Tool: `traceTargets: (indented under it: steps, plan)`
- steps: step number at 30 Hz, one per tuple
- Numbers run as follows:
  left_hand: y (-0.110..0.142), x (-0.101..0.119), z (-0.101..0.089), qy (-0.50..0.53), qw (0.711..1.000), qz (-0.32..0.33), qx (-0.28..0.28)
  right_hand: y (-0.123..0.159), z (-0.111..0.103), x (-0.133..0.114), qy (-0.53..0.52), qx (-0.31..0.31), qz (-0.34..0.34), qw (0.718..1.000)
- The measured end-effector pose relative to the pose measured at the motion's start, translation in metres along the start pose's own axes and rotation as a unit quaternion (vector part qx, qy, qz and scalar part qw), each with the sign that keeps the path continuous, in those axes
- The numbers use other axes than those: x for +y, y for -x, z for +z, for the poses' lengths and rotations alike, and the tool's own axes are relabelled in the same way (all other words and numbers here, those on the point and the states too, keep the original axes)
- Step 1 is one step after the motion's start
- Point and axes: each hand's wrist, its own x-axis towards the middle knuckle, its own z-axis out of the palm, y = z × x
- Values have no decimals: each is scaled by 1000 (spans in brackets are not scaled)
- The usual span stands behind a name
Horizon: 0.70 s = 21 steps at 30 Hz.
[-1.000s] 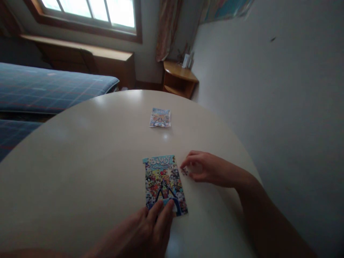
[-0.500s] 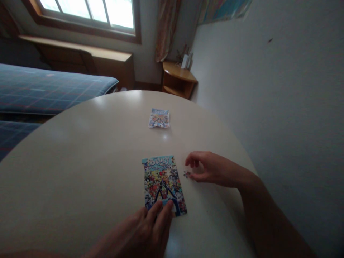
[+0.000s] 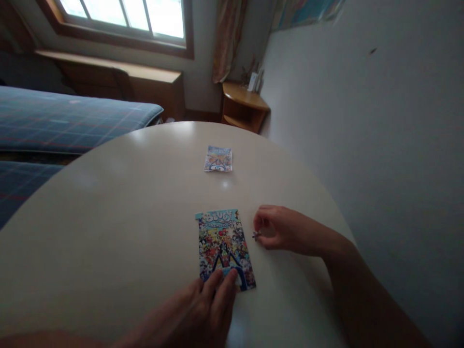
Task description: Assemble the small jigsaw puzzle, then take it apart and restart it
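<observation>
A colourful jigsaw puzzle [image 3: 224, 241] with "Bluey" lettering across its top lies flat on the table in front of me. My left hand [image 3: 208, 302] rests on its lower edge, fingers stretched out over a blue area. One light-blue bit juts out past the puzzle's upper left corner. Just right of the puzzle, my right hand [image 3: 273, 228] pinches a small puzzle piece [image 3: 255, 235] between thumb and fingertips, close to the tabletop.
Farther back on the round white table [image 3: 145, 203] lies a small crinkled packet [image 3: 218, 159] with a similar picture. A white wall [image 3: 391, 145] runs along the right. Beyond the table are a plaid mattress [image 3: 72, 121] and a corner shelf [image 3: 246, 96].
My right thumb and fingers have closed on the puzzle piece, which was on the table by the fingertips. My left hand stays on the puzzle. The view shifts slightly.
</observation>
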Motion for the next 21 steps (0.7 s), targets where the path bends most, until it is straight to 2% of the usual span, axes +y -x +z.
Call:
traceTargets:
  steps: [5, 13, 14, 16, 21]
  plan:
    - [-1, -1, 1, 27, 1000, -4, 7, -1, 0, -4, -9, -29, 3, 1000]
    - [-5, -19, -33, 89, 996, -6, 16, -2, -1, 2, -11, -11, -6, 1000]
    - [-5, -24, -35, 104, 994, -2, 36, -2, -1, 3, -10, -6, -3, 1000]
    - [-5, -31, -39, 158, 986, 2, 59, -3, -1, 4, -7, 3, -1, 1000]
    - [-6, -56, -49, 308, 945, -59, 91, -5, 1, 1, 9, 27, -8, 1000]
